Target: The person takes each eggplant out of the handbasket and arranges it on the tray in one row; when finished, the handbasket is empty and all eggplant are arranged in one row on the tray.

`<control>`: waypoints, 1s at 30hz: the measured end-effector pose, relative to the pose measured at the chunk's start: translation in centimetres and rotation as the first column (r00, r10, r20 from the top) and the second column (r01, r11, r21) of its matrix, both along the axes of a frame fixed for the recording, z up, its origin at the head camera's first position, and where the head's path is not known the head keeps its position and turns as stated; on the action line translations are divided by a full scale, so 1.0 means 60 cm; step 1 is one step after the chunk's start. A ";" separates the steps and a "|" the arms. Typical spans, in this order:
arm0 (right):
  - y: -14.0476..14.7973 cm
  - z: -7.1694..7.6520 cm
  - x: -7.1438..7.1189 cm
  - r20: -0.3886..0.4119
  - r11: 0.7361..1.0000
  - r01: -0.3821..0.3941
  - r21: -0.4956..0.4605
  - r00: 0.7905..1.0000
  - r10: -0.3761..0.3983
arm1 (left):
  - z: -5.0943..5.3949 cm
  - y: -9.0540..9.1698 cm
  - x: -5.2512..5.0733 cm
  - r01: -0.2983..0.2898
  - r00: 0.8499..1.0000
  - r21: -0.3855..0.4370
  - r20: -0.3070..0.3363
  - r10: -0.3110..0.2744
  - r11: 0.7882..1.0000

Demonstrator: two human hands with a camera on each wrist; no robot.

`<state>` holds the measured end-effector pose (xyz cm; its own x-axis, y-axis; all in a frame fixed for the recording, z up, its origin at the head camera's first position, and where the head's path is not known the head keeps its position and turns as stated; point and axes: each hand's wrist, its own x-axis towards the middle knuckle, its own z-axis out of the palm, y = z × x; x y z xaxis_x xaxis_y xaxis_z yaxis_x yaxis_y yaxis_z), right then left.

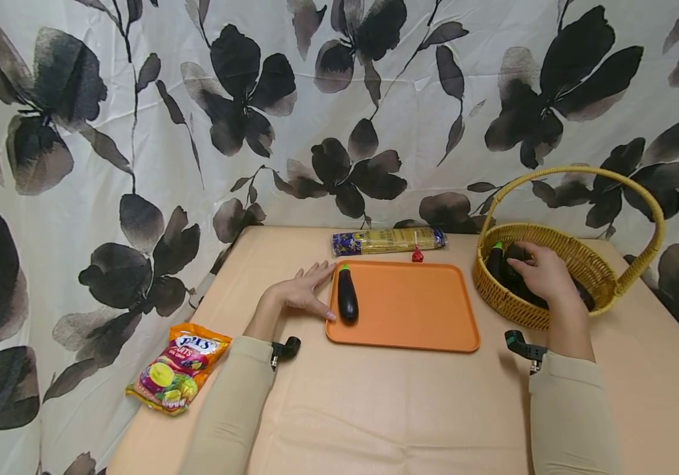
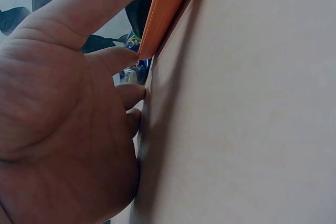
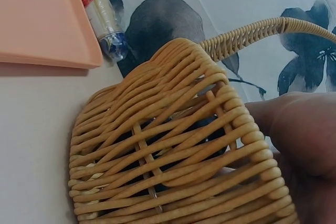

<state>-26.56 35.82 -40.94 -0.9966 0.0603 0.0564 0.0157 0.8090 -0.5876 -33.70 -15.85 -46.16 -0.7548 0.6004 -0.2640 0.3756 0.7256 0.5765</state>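
An orange tray [image 1: 410,307] lies on the table with one dark eggplant [image 1: 348,297] at its left end, green tip toward the back. My left hand [image 1: 300,291] touches the tray's left edge, fingers spread and extended; the left wrist view shows this hand [image 2: 68,98] beside the tray's rim [image 2: 163,14]. My right hand [image 1: 547,274] reaches inside the wicker basket [image 1: 511,310], its fingers at dark eggplants [image 1: 495,262]. In the right wrist view the woven wall [image 3: 173,145] hides most of the fingers of this hand [image 3: 304,135], so its grip is unclear.
Behind the tray lie a long yellow and blue packet [image 1: 389,241] and a red lollipop [image 1: 418,254]. An orange candy bag [image 1: 180,369] lies at the left edge, near my left forearm. The basket's tall handle [image 1: 577,170] arches over it. Floral cloth [image 1: 339,99] hangs behind the table.
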 end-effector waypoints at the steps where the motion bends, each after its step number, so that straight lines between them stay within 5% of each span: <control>1: 0.001 -0.001 0.000 0.000 1.000 -0.001 0.001 1.000 0.001 | 0.000 0.000 0.000 0.000 1.000 0.001 -0.002 0.000 1.000; 19: 0.020 -0.005 0.012 0.092 0.995 -0.068 -0.080 0.993 0.075 | -0.009 -0.001 0.003 0.001 1.000 0.007 -0.016 0.000 1.000; 30: 0.022 -0.009 0.010 0.077 0.984 -0.121 -0.134 0.988 0.132 | -0.013 -0.002 -0.001 0.007 0.999 -0.019 -0.032 -0.008 1.000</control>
